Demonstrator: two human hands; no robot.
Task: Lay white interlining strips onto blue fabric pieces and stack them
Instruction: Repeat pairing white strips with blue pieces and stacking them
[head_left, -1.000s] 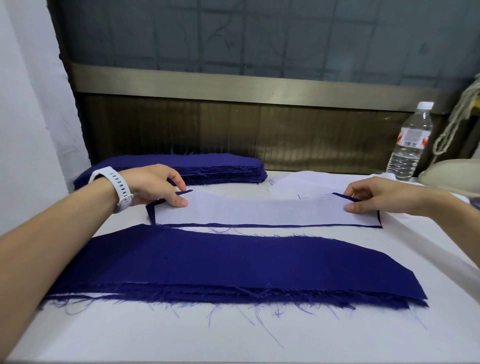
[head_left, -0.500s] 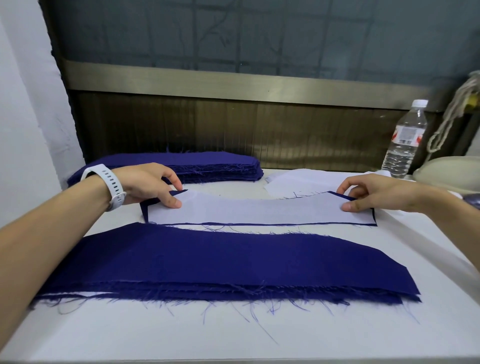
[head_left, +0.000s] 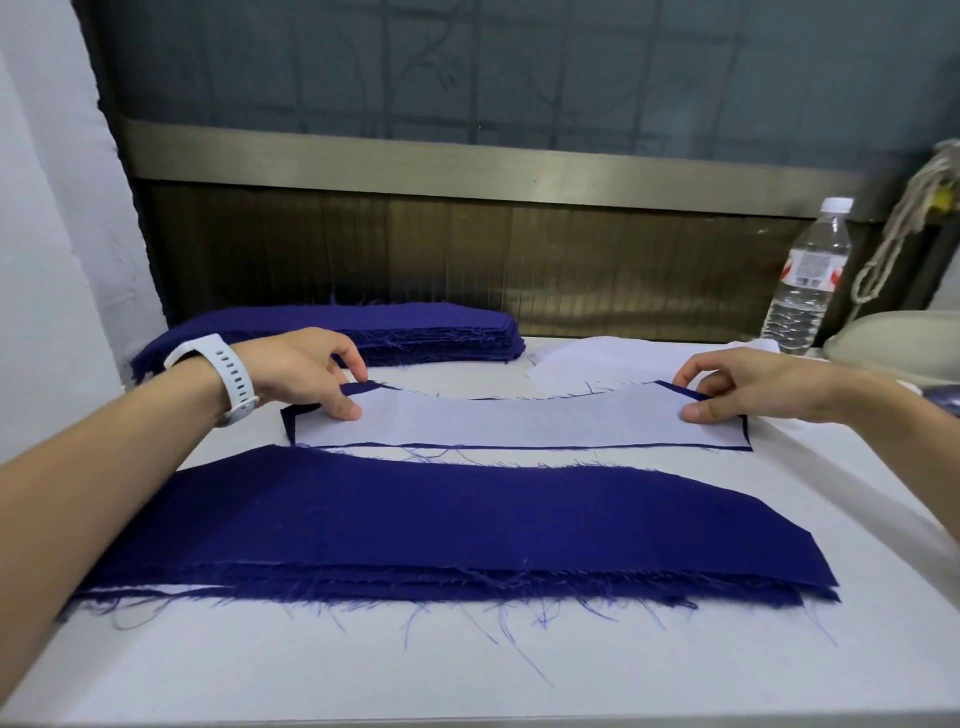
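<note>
A fabric stack (head_left: 441, 519) is laid across the near part of the table (head_left: 467, 675). Just behind it an interlining strip (head_left: 519, 423) is laid on a single fabric piece (head_left: 291, 415) and held at its ends by the left hand (head_left: 296, 364) and the right hand (head_left: 743, 384). Farther back, a second stack (head_left: 415, 327) is set at the left, loose interlining (head_left: 597, 364) at the right, and a bottle (head_left: 805, 280) beyond it.

Blue fabric stack (head_left: 467, 519) looking like matt woven cloth, edges fraying into loose threads. White interlining strip (head_left: 519, 422) appearing thin, smooth, matt, papery. Table (head_left: 311, 670) showing plain white matt surface. Bottle (head_left: 808, 280) gleaming as clear plastic. Rail (head_left: 467, 171) shining dully, brushed metal. Watch strap (head_left: 236, 376) reading as smooth white plastic.
</note>
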